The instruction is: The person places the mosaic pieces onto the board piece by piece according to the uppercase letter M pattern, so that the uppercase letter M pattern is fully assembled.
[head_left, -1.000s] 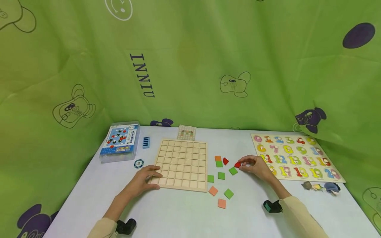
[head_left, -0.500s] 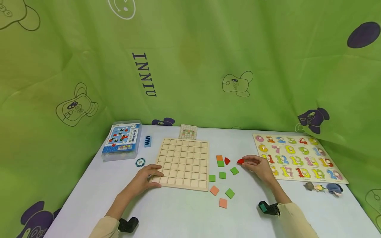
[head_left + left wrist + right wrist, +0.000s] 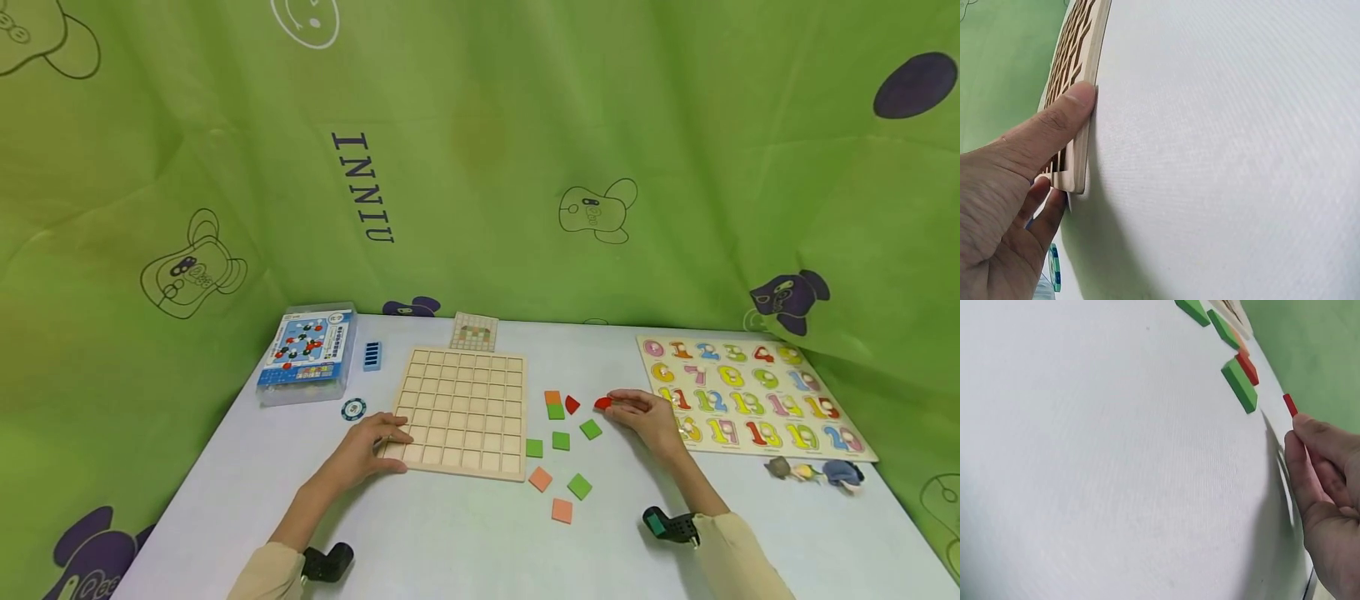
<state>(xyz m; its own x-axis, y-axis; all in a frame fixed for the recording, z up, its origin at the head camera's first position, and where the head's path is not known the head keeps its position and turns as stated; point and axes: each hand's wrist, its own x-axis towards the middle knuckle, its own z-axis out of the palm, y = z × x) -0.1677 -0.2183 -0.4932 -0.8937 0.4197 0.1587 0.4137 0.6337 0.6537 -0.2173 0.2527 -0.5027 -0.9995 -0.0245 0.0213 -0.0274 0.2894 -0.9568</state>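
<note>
Nearest, at the bottom edge of the head view, two pale sleeves enter the frame, each with a dark wrist camera beside it. Just above, at lower centre, loose square tiles lie on the white table (image 3: 465,533): an orange tile (image 3: 562,511) closest, then a green tile (image 3: 578,487) and more green and orange ones beyond. Left of them, the left hand (image 3: 371,447) holds the near left corner of the wooden grid board (image 3: 463,410); the left wrist view shows the thumb pressed on the board's edge with fingers curled beneath it. Right of centre, the right hand (image 3: 645,414) pinches a small red piece (image 3: 603,403) between thumb and fingertips, lifted just off the table, near a second red piece (image 3: 572,405) and a green square. Farther right lies a number puzzle board (image 3: 750,398), with small animal figures (image 3: 813,472) at its near corner. Toward the back left sit a poker chip (image 3: 352,409), a blue block (image 3: 371,356) and a clear box (image 3: 306,357); a pattern card (image 3: 474,332) rests behind the board, against the green curtain (image 3: 480,158).
</note>
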